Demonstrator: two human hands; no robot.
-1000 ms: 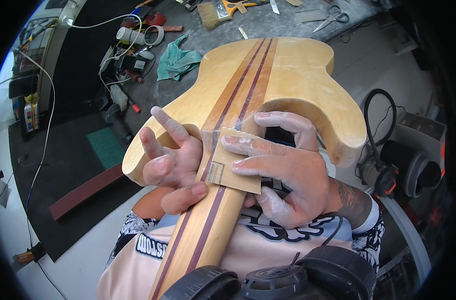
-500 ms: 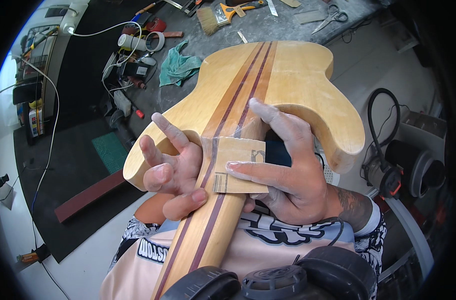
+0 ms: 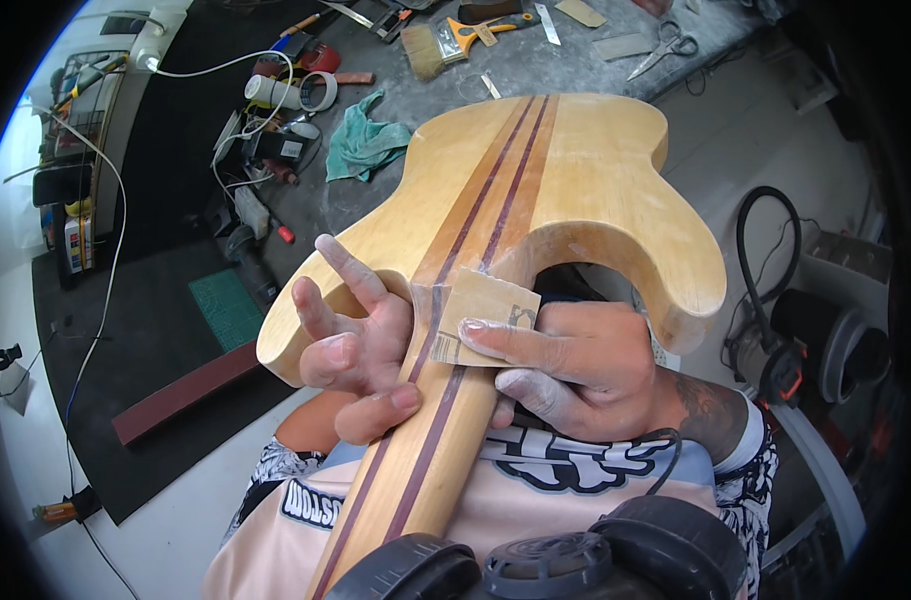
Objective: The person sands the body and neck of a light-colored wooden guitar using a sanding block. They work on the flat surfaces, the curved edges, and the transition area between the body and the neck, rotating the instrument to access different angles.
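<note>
An unfinished pale wooden electric guitar [image 3: 615, 150] lies back up across my lap, dark stripes running down its middle and neck. My left hand [image 3: 360, 340] cradles the neck from beneath. Its fingers come up loosely spread on the left, one fingertip resting on the neck's edge; a fingertip on the right side is probably its thumb. A tan piece of sandpaper [image 3: 485, 305], printed side up, sits where neck meets body. One outstretched finger of my right hand [image 3: 595, 360] presses it down, with the other fingers curled. White dust coats both hands.
On the grey workbench beyond lie a green cloth [image 3: 363, 140], a brush [image 3: 430, 50], scissors [image 3: 665, 48] and a tape roll [image 3: 319, 91]. Left are a dark red bar [image 3: 185, 392] and green mat [image 3: 225, 310]. A black-hosed machine [image 3: 765, 345] stands right; a respirator [image 3: 545, 565] shows below.
A finger of my right hand that stretched over the guitar body has folded in. The sandpaper has shifted slightly up and turned a little. My left hand keeps its hold.
</note>
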